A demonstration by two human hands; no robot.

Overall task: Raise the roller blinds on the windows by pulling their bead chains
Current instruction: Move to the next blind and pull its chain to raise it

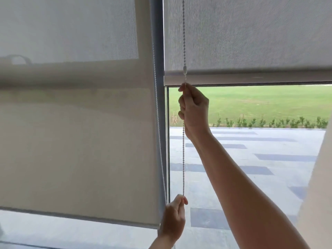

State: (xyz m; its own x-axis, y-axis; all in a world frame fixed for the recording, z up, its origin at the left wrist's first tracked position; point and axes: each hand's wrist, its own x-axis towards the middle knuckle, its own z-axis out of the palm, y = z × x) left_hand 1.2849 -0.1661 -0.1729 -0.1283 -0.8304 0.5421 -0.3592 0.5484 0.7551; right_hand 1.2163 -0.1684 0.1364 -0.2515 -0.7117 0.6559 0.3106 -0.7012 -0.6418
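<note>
A white bead chain (183, 159) hangs straight down in front of the right window. My right hand (194, 108) is closed around it high up, just under the right roller blind's bottom bar (251, 78). My left hand (175, 216) pinches the same chain lower down, near the window frame. The right grey blind (251, 33) covers only the upper part of its pane. The left blind (71, 141) hangs much lower, its bottom bar (80, 218) close to the sill. A second chain (158, 123) runs along the left blind's right edge.
A grey vertical frame post (161, 105) divides the two windows. Through the right pane I see grey paving (251, 168), a low hedge and a green lawn (260, 101). A pale curtain or wall edge (319, 177) stands at the far right.
</note>
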